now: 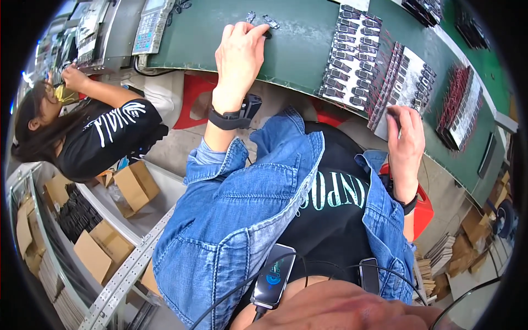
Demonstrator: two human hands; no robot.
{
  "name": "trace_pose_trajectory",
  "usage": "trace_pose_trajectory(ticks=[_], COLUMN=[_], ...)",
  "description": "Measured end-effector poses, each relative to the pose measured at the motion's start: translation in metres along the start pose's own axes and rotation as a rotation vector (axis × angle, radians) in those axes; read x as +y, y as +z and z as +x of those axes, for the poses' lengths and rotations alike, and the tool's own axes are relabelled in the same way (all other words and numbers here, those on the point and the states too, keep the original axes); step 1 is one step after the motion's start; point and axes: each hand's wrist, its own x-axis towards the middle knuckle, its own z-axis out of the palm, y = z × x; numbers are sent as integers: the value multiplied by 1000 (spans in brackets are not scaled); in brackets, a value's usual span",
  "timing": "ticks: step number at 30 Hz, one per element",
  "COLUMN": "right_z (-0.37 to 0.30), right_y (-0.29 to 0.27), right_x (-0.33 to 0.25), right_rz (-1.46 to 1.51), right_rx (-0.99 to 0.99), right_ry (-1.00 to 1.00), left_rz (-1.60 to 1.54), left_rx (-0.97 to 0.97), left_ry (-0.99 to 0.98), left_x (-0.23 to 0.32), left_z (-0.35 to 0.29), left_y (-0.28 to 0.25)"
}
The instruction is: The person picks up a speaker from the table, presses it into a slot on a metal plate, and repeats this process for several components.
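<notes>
The left hand (pixel 239 52) rests on the green table (pixel 300 49), fingertips pinching a small dark part (pixel 268 34) near two loose parts (pixel 263 20). The right hand (pixel 406 137) lies flat, fingers extended, on a tray (pixel 404 82) of dark parts, gripping nothing. A second tray (pixel 352 55) sits just beside it.

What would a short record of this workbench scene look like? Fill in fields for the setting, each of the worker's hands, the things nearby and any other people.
Setting: a green work table seen from above, the worker in a denim jacket
Left hand: reaches onto the table, fingertips on a small dark part
Right hand: rests on the near edge of a white card of small dark parts
Nearby: two more cards of parts, a grey keypad device
Other people: one person in a black top at the left
Floor: cardboard boxes
</notes>
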Motion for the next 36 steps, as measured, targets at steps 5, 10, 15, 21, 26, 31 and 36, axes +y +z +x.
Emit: trace_pose_trajectory(ticks=[5, 10, 15, 21, 26, 31, 36], right_z=[6, 3, -3, -2, -3, -4, 3], right_y=[-6, -7, 0, -3, 0, -2, -6], right_x=[2, 4, 4, 6, 7, 2, -3], right_rz=[-39, -32, -27, -35, 20, 66, 694], right_rx=[-51, -52, 6, 24, -21, 25, 33], right_ry=[-30, 14, -9, 8, 28, 45, 217], left_rz=[31, -74, -393, -761, -929, -1258, -1372], left_rx=[-116, -98, -26, 31, -85, -117, -245], left_ry=[111, 208, 18, -65, -190, -287, -443], left_x=[3, 2, 42, 74, 100, 108, 127], left_z=[17, 25, 22, 14, 10, -2, -9], left_y=[-6, 6, -7, 13, 6, 10, 7])
